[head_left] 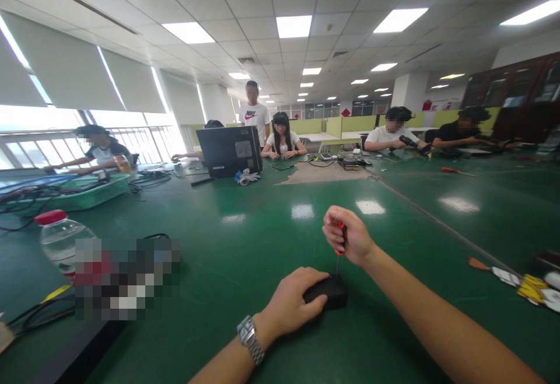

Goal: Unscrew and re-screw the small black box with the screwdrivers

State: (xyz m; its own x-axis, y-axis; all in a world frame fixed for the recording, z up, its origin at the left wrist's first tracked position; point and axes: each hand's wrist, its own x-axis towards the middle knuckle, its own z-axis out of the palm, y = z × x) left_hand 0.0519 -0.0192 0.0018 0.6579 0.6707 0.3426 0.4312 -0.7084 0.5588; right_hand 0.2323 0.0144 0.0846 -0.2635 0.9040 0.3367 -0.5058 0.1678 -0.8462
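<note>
My left hand [294, 301], with a metal watch on the wrist, rests on a small black box [332, 290] lying on the green table [245, 255] and holds it down. My right hand [347, 238] is closed around the orange handle of a small screwdriver [340, 244]. The screwdriver stands upright with its thin shaft pointing down onto the top of the black box.
A clear water bottle with a red cap [59, 238] stands at the left beside black cables [35, 317]. A green basket [79, 191] and a laptop [230, 150] sit farther back. Several people sit around the far end. Tools and yellow-white cards [529, 285] lie at right.
</note>
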